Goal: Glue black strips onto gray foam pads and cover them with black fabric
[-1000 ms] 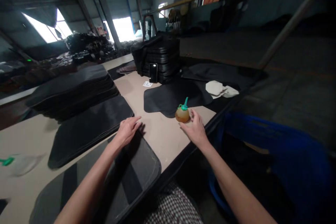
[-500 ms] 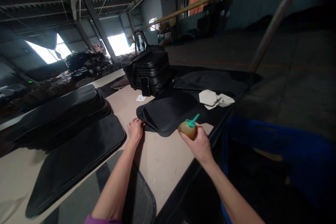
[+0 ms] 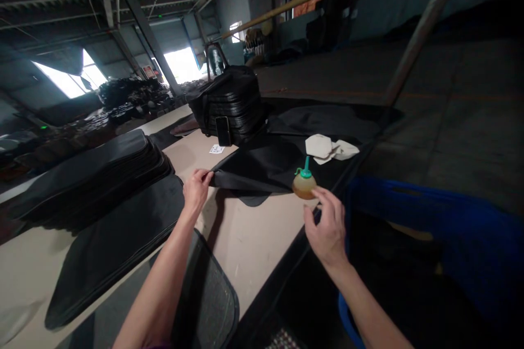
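My left hand pinches the near left corner of a black mat piece and lifts that edge off the tan table. A small round amber bottle with a green spout stands upright on the table near the right edge. My right hand hovers just behind the bottle with fingers apart, not touching it.
A tall stack of black mats with a phone leaning on it stands at the back. More mat stacks lie left, a grey mat near me. White cloths lie right; a blue bin stands beside the table.
My right hand set the bottle down farther right and let go of it. My left hand moved from the grey mat to the black piece's corner and raised it.
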The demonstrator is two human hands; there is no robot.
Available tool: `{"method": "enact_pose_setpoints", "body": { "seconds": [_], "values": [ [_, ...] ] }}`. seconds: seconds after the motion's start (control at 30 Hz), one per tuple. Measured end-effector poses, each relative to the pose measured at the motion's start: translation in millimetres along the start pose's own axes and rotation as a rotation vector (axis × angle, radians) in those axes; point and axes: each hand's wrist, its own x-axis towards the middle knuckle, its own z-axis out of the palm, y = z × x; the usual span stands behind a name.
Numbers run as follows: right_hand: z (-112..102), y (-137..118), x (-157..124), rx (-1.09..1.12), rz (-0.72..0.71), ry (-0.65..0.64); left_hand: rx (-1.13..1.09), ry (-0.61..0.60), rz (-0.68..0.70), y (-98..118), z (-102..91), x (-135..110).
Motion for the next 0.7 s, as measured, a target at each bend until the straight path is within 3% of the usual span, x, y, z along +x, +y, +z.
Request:
{"method": "enact_pose_setpoints", "body": {
  "seconds": [0.03,0.13,0.2,0.27,0.33,0.4,0.5,0.7],
  "values": [
    [-1,-15,-10,0.156,0.082,-0.099,-0.047,0.025,0.008,3,-3.4,3],
    [11,-54,-27,0.754,0.508,-0.584,-0.190,0.086,0.037,11,-11.6,5],
    [29,-69,-25,1.141,0.796,-0.743,-0.271,0.115,0.059,17,-18.0,4],
    [52,-76,-13,1.441,1.038,-0.659,-0.331,0.136,0.087,22,-27.0,2],
    [77,-74,3,1.614,1.187,-0.460,-0.408,0.167,0.119,26,-38.8,2],
    [99,-68,20,1.684,1.206,-0.308,-0.512,0.197,0.137,29,-52.4,2],
    [122,-55,39,1.714,1.161,-0.196,-0.647,0.220,0.112,31,-73.2,2],
    [138,-35,48,1.646,1.194,-0.106,-0.812,0.286,-0.046,27,-111.8,-6]
  ]
}}
